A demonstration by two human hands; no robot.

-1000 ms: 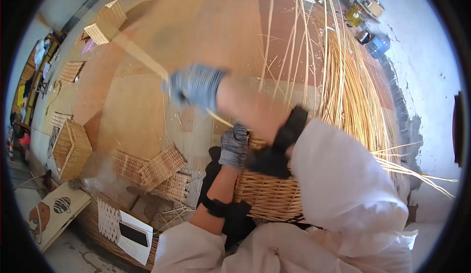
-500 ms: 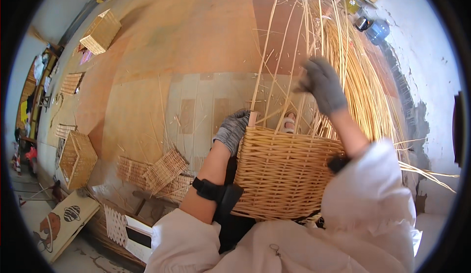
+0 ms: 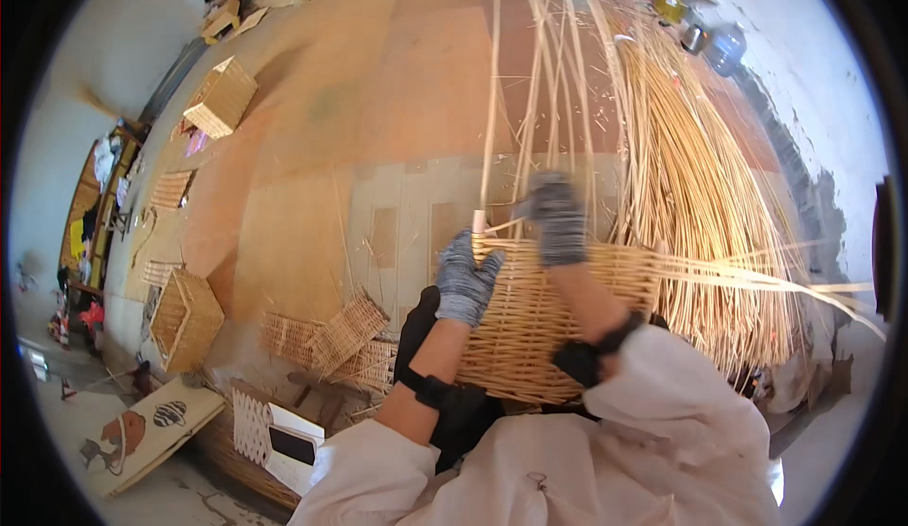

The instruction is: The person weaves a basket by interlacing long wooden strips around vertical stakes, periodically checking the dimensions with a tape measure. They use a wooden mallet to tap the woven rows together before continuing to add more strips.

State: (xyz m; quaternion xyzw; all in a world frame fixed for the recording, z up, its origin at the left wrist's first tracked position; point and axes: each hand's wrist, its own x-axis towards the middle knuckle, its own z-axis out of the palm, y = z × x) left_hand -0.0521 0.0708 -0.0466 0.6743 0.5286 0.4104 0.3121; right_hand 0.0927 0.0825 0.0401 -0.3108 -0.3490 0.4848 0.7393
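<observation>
A woven wicker basket (image 3: pixel 530 337) stands against my lap, with long upright rods (image 3: pixel 489 119) rising from its far edge. My left hand (image 3: pixel 466 285), in a grey knit glove, is closed around the basket's upper left corner, next to a short wooden peg (image 3: pixel 479 224). My right hand (image 3: pixel 556 219), gloved alike, is over the top edge among the upright rods. Motion smears its fingers, and I cannot make out what they hold. Loose pale strands (image 3: pixel 757 275) stretch off to the right from the basket's top right corner.
A large bundle of wicker rods (image 3: pixel 700 176) lies at the right, beside the wall. Woven panels (image 3: pixel 348 332) and an open basket (image 3: pixel 186 320) are on the floor at the left. Another basket (image 3: pixel 222 98) sits farther off. A water jug (image 3: pixel 726 48) stands at the far right.
My right hand has moved left and nearer, down to the basket's top edge. Strands now stretch rightward across the rod bundle. My left hand stays at the corner; the view has shifted slightly.
</observation>
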